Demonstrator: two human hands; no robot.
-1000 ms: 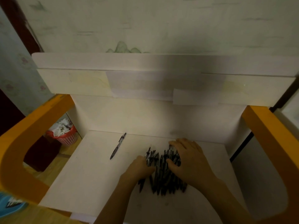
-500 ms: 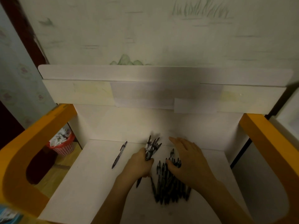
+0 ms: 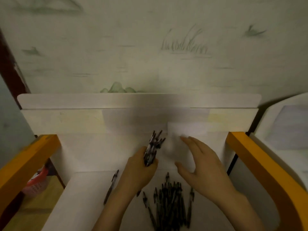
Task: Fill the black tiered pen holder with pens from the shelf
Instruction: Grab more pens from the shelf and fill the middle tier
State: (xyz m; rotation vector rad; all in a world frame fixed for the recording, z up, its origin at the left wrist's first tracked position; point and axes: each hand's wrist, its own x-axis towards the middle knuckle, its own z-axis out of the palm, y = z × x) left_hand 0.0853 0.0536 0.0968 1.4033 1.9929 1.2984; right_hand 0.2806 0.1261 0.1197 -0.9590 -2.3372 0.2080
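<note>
A dim, slightly blurred view looks down from a person's head onto a white shelf (image 3: 80, 194) framed by orange rails, with pale wallpaper behind. Going left to right: a red basket (image 3: 37, 184) sits low on the floor beyond the left rail; one lone pen (image 3: 111, 186) lies on the shelf just left of the left forearm; the left hand (image 3: 140, 169) is raised above the shelf, its grip pressed closed around a bundle of pens (image 3: 152, 149) whose tips fan upward. The bundle holds several pens, perhaps six or more, but blur makes an exact count impossible. Below and between the two arms, a loose pile of pens (image 3: 168, 202) lies on the shelf, roughly a dozen or more, overlapping too much to count. The right hand (image 3: 202, 165) hovers above the pile, fingers spread and empty. The black tiered pen holder is not in view, so its place and how full it is cannot be told. Judging by what shows, the task looks to be at an early stage: one handful is gathered but not yet delivered, while the pile and the single stray pen are yet to be collected.
</note>
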